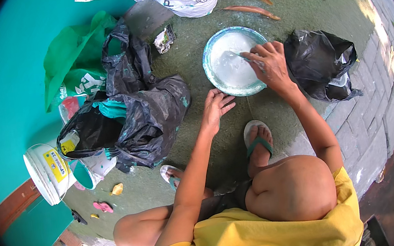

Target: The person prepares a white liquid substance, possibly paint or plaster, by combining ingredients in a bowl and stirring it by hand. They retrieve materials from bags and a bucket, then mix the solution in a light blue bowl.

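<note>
Green-grey concrete floor (190, 69) under us — one round blue-and-white basin (207, 65) of white mixture ahead, one black plastic bag (320, 61) beside it. Our right hand (271, 64) pinches one slim tool (234, 53) — our left hand's (213, 110) fingers loosely spread, empty, by the rim.

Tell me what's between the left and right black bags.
The head view shows a round basin holding white material, with the left hand by it and the right hand over it.

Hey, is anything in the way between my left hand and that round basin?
Nothing visible is. Your left hand is close beside the basin at its near-left rim; the left black bag and right black bag sit off to the sides.
</note>
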`<action>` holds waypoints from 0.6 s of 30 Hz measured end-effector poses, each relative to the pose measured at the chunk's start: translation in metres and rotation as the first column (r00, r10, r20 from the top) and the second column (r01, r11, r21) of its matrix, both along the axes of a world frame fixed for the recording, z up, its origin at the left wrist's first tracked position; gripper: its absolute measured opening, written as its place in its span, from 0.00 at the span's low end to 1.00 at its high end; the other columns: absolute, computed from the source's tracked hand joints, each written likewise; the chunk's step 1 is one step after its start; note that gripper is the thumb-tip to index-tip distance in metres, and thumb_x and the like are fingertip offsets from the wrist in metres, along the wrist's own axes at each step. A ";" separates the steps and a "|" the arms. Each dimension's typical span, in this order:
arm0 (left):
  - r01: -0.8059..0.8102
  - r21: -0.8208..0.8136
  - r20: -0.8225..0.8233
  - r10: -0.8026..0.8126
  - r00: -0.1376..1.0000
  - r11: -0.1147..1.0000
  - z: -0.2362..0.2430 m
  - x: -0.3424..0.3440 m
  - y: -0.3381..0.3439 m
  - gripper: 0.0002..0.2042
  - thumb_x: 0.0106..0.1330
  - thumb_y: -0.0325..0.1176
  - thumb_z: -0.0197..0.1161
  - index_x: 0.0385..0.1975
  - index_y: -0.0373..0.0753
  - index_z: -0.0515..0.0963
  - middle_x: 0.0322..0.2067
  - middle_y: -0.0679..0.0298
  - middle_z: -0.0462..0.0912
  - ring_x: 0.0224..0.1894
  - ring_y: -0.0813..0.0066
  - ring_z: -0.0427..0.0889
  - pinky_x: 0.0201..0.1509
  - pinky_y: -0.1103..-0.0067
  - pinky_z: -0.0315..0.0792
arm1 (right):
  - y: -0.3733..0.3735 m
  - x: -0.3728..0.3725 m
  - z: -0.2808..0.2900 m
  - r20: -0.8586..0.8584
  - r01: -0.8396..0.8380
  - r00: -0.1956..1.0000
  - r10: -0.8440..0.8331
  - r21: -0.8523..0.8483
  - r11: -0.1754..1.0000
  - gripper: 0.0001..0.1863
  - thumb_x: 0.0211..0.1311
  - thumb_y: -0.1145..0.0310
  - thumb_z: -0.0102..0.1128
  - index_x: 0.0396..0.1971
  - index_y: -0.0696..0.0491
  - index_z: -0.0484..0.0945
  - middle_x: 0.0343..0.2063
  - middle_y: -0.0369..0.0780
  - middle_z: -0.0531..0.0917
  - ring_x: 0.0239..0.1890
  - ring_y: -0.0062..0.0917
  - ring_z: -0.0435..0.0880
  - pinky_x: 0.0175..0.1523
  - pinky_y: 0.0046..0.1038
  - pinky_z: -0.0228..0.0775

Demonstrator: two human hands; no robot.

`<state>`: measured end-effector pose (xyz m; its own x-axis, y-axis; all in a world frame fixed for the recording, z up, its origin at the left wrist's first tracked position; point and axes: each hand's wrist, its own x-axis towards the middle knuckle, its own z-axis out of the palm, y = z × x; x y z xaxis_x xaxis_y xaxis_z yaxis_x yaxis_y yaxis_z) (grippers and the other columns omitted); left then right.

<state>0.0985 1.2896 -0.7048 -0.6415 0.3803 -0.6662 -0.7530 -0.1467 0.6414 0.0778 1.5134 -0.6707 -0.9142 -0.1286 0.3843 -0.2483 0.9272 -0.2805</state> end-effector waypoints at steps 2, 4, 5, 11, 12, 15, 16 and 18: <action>-0.022 0.054 0.010 0.022 1.000 0.998 -0.001 0.004 0.004 0.15 0.67 0.25 0.43 0.52 0.31 0.58 0.53 0.48 0.67 0.57 0.52 0.72 0.59 0.63 0.72 | 0.010 0.010 0.001 0.038 -0.025 0.999 0.024 0.035 0.999 0.13 0.50 0.69 0.64 0.38 0.41 0.83 0.30 0.29 0.77 0.36 0.22 0.74 0.50 0.32 0.59; -0.053 0.131 0.038 0.048 0.998 0.990 -0.001 0.006 0.009 0.16 0.64 0.23 0.42 0.52 0.30 0.58 0.53 0.48 0.66 0.57 0.51 0.71 0.61 0.62 0.70 | 0.022 0.023 -0.003 0.073 -0.102 0.993 0.097 0.066 0.993 0.16 0.50 0.69 0.63 0.41 0.40 0.83 0.33 0.30 0.78 0.38 0.22 0.73 0.52 0.32 0.58; -0.077 0.176 0.062 0.068 0.996 0.981 -0.001 0.006 0.010 0.17 0.63 0.22 0.42 0.52 0.30 0.57 0.54 0.48 0.65 0.57 0.51 0.71 0.61 0.62 0.70 | 0.024 0.031 -0.001 0.105 -0.143 0.985 0.135 0.080 0.986 0.17 0.49 0.69 0.63 0.42 0.40 0.82 0.34 0.30 0.78 0.39 0.22 0.73 0.53 0.32 0.58; -0.190 0.228 0.146 0.159 0.976 0.955 -0.003 0.007 0.014 0.22 0.57 0.19 0.44 0.54 0.29 0.55 0.56 0.49 0.63 0.60 0.48 0.68 0.65 0.58 0.65 | 0.028 0.071 0.017 0.316 -0.340 0.904 0.289 0.122 0.932 0.21 0.47 0.70 0.59 0.46 0.44 0.80 0.40 0.31 0.77 0.43 0.22 0.71 0.55 0.32 0.57; -0.206 0.236 0.155 0.173 0.973 0.950 -0.004 0.007 0.013 0.23 0.56 0.19 0.45 0.54 0.29 0.55 0.56 0.49 0.62 0.60 0.48 0.67 0.65 0.57 0.65 | 0.028 0.073 0.020 0.312 -0.361 0.898 0.311 0.118 0.925 0.20 0.47 0.71 0.58 0.44 0.46 0.80 0.38 0.31 0.77 0.42 0.22 0.70 0.56 0.32 0.57; -0.231 0.269 0.178 0.187 0.966 0.935 -0.001 0.007 0.014 0.25 0.54 0.18 0.46 0.55 0.29 0.54 0.56 0.49 0.62 0.61 0.47 0.66 0.65 0.57 0.64 | 0.030 0.085 0.028 0.345 -0.346 0.891 0.294 0.098 0.933 0.20 0.45 0.73 0.58 0.43 0.47 0.81 0.36 0.32 0.76 0.42 0.23 0.70 0.56 0.32 0.57; -0.228 0.265 0.177 0.185 0.967 0.937 -0.001 0.006 0.014 0.25 0.54 0.18 0.46 0.55 0.29 0.54 0.56 0.49 0.62 0.61 0.47 0.66 0.65 0.57 0.64 | 0.031 0.087 0.032 0.354 -0.358 0.887 0.297 0.120 0.926 0.20 0.45 0.72 0.60 0.43 0.47 0.81 0.36 0.32 0.76 0.41 0.23 0.70 0.56 0.32 0.58; -0.223 0.257 0.176 0.181 0.968 0.940 -0.001 0.007 0.013 0.25 0.54 0.18 0.46 0.55 0.28 0.54 0.57 0.49 0.62 0.61 0.47 0.66 0.66 0.58 0.64 | 0.035 0.086 0.042 0.373 -0.381 0.877 0.302 0.161 0.910 0.18 0.45 0.69 0.64 0.41 0.47 0.82 0.36 0.32 0.77 0.40 0.23 0.70 0.56 0.33 0.58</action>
